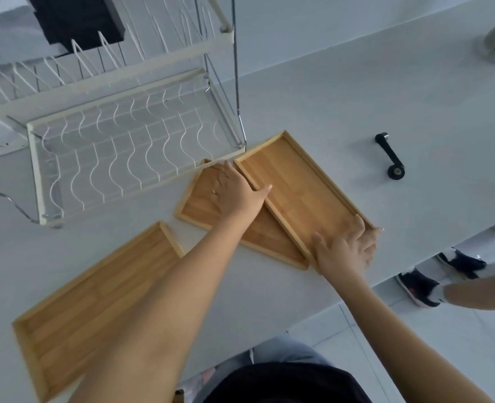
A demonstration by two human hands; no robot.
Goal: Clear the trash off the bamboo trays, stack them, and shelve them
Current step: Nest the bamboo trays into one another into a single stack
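Note:
Three bamboo trays lie on the white counter. The right tray (301,184) rests tilted, partly over the middle tray (202,199). My right hand (345,251) grips the right tray's near end, fingers over its rim. Over the middle tray hovers my left hand (234,190), its thumb touching the right tray's long left rim. The third tray (89,298) lies apart at the lower left, partly hidden by my left forearm. No trash shows on any tray.
A white two-tier wire dish rack (118,146) stands at the back left, touching the trays' far corners. A small black handle-like object (390,157) lies on the counter to the right. Another person's shoes (423,283) and hand show beyond the counter edge.

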